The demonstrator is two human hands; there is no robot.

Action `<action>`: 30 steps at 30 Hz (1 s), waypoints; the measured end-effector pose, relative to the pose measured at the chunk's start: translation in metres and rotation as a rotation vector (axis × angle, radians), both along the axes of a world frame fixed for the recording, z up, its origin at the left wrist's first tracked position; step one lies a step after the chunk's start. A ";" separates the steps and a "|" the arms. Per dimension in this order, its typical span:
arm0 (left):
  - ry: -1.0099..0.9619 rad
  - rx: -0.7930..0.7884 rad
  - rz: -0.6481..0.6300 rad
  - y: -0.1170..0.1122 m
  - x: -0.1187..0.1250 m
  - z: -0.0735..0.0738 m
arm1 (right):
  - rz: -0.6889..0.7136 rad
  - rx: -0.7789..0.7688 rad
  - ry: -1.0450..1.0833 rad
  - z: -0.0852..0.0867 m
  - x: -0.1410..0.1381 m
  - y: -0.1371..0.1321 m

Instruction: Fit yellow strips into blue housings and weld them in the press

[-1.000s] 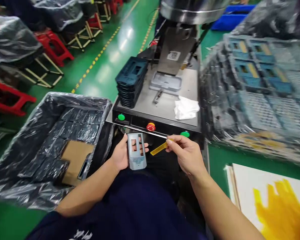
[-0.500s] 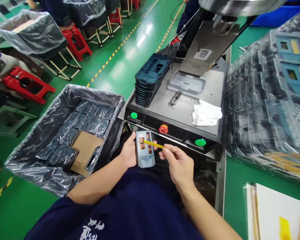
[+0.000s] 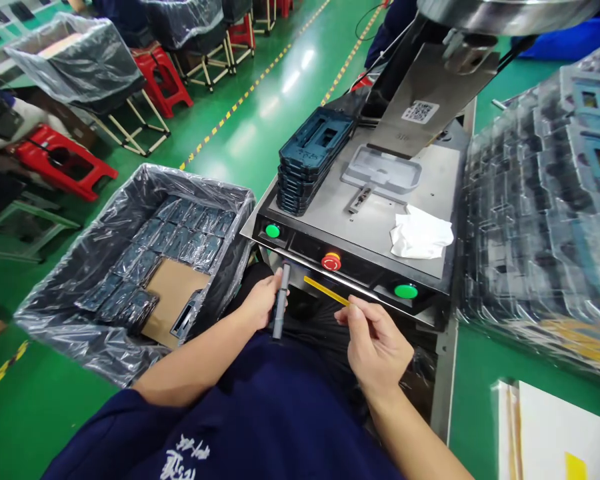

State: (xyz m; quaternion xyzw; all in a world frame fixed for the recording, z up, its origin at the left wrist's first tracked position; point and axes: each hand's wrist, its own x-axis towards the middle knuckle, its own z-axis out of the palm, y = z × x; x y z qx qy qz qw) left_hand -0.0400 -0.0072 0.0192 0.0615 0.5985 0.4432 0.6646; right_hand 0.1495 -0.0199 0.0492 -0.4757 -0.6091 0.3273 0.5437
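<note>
My left hand (image 3: 264,301) is closed on a grey-blue plastic housing (image 3: 281,303), turned so that its narrow edge faces me. A thin yellow strip (image 3: 325,289) is pinched between the thumb and fingers of my right hand (image 3: 377,337). The strip points left toward the housing, with a gap between them. Just beyond both hands is the machine's front panel, with a red stop button (image 3: 331,261) and two green buttons (image 3: 406,291). On the machine's metal plate, a stack of dark blue housings (image 3: 316,157) stands left of a grey fixture (image 3: 383,170).
A plastic-lined bin (image 3: 130,180) at left holds several wrapped housings and cardboard. Stacked clear trays (image 3: 535,213) rise at right, above white sheets (image 3: 560,427). A crumpled white cloth (image 3: 420,232) lies on the plate. The machine's metal head (image 3: 510,15) overhangs it. Red stools (image 3: 63,163) stand farther left.
My left hand has turned the housing from face-up to edge-on. My right hand has drawn the yellow strip away to the right, off the housing's face. The view has shifted slightly.
</note>
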 end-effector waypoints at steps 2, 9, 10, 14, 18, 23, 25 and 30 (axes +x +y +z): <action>-0.015 0.001 0.008 -0.001 0.000 0.000 | 0.042 0.111 -0.090 0.002 0.000 -0.001; -0.153 0.044 0.020 -0.004 0.004 0.009 | 0.166 0.492 -0.486 0.000 -0.004 0.001; -0.182 0.049 0.012 -0.004 0.005 0.012 | 0.187 0.515 -0.526 -0.001 -0.006 0.001; -0.265 0.015 -0.020 -0.004 0.008 0.024 | 0.215 0.553 -0.635 -0.007 -0.011 -0.001; -0.319 0.001 -0.045 -0.005 0.008 0.030 | 0.269 0.544 -0.731 -0.007 -0.014 -0.003; -0.362 0.045 -0.040 -0.004 0.005 0.029 | 0.397 0.463 -0.839 -0.006 -0.013 0.000; -0.385 0.068 -0.041 -0.004 0.005 0.028 | 0.421 0.439 -0.850 -0.007 -0.013 0.002; -0.401 0.103 0.001 -0.004 0.004 0.026 | 0.445 0.403 -0.924 -0.007 -0.011 0.004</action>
